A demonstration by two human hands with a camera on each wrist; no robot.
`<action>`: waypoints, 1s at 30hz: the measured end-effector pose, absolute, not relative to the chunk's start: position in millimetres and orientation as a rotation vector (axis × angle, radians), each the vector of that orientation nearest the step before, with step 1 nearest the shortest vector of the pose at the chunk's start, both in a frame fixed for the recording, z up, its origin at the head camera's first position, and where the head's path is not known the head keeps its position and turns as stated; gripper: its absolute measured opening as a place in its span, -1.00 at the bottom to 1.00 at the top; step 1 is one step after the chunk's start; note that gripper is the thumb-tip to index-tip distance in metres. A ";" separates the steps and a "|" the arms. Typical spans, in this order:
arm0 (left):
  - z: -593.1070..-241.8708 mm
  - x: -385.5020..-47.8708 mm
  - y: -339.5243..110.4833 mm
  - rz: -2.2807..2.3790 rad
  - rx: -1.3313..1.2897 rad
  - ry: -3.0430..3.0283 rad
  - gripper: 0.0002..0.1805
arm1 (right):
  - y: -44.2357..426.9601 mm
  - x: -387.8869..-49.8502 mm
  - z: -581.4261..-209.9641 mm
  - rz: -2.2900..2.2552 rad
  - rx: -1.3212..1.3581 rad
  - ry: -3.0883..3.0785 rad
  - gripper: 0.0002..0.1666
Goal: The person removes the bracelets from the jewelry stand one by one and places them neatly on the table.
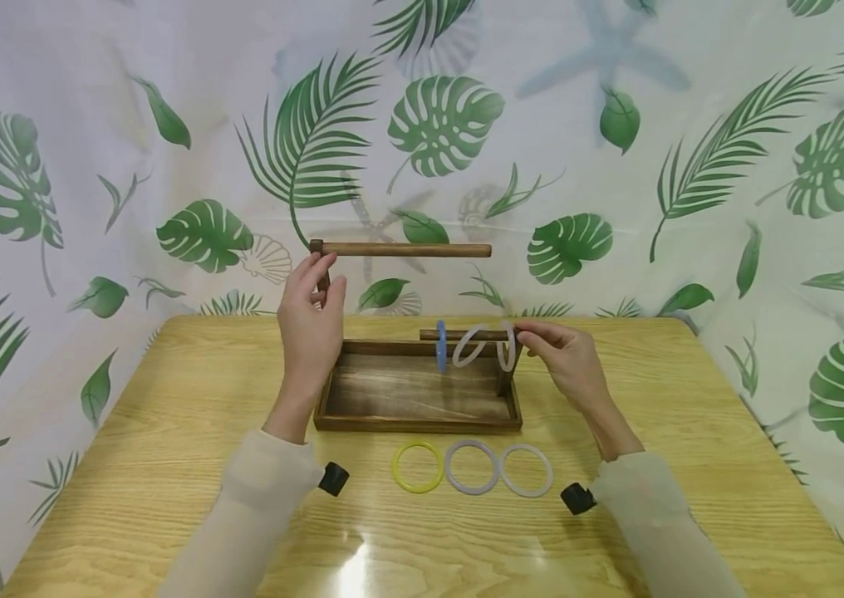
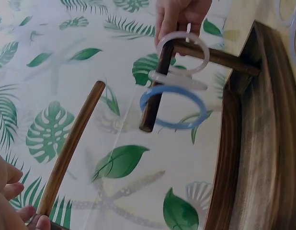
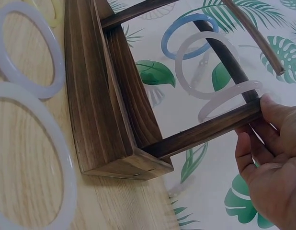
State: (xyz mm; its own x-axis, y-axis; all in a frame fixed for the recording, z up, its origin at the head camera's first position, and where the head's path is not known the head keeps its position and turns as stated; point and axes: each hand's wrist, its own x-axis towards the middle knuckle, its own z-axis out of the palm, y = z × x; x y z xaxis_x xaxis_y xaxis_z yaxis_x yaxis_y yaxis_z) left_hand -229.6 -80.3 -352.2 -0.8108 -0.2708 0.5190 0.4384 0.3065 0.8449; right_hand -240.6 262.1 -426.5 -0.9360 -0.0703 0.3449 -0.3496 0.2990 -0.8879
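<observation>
A dark wooden rack has a tray base (image 1: 422, 426) and two posts of unequal height, each with a horizontal bar. My left hand (image 1: 310, 311) holds the taller left post near its top, where the long bar (image 1: 407, 249) starts; no rings hang there. With thumb and fingers my right hand (image 3: 277, 148) pinches the top of the shorter right post (image 3: 200, 128). On its lower bar (image 2: 152, 111) hang a blue ring (image 2: 198, 103) and two whitish rings, one tilted ring (image 1: 469, 347) and one ring (image 1: 507, 347) nearest the right hand.
In front of the tray, a yellow ring (image 1: 418, 492), a pale lilac ring (image 1: 472, 492) and a whitish ring (image 1: 527, 495) lie in a row on the wooden table (image 1: 190, 399). A leaf-printed cloth (image 1: 512, 191) hangs behind. Each wrist carries a small black device (image 1: 334, 479).
</observation>
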 end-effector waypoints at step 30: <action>-417.1 -192.6 -16.8 -1.624 -0.278 -2.268 -0.62 | 254.6 -226.0 -405.7 1.571 0.431 -2.377 -0.72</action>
